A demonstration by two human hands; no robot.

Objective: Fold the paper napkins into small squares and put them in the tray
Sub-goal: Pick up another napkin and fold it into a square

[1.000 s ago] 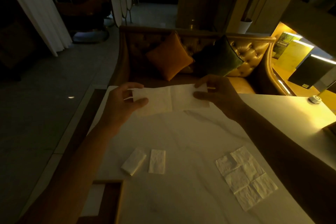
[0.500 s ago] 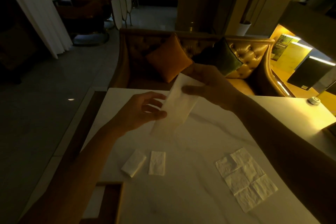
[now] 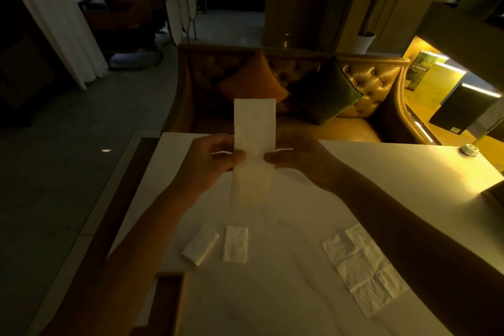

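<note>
A long white napkin strip (image 3: 255,128) stands upright above the far part of the white table (image 3: 354,172). My left hand (image 3: 210,161) pinches its left edge near the middle, and my right hand (image 3: 302,158) pinches the right edge at the same height. Two small folded napkins (image 3: 200,245) (image 3: 235,244) lie side by side on the table closer to me. An unfolded, creased napkin (image 3: 364,267) lies flat to the right, partly under my right forearm. A wooden tray corner (image 3: 170,305) shows at the lower left.
A tufted leather sofa (image 3: 376,82) with an orange cushion (image 3: 253,82) and a dark green cushion (image 3: 324,90) stands just past the table's far edge. A small round white object (image 3: 469,149) sits at the table's far right corner. The room is dim.
The napkin strip has turned from lying sideways between my hands, through a slant, to standing upright. Both hands have shifted their grip to its two long edges.
</note>
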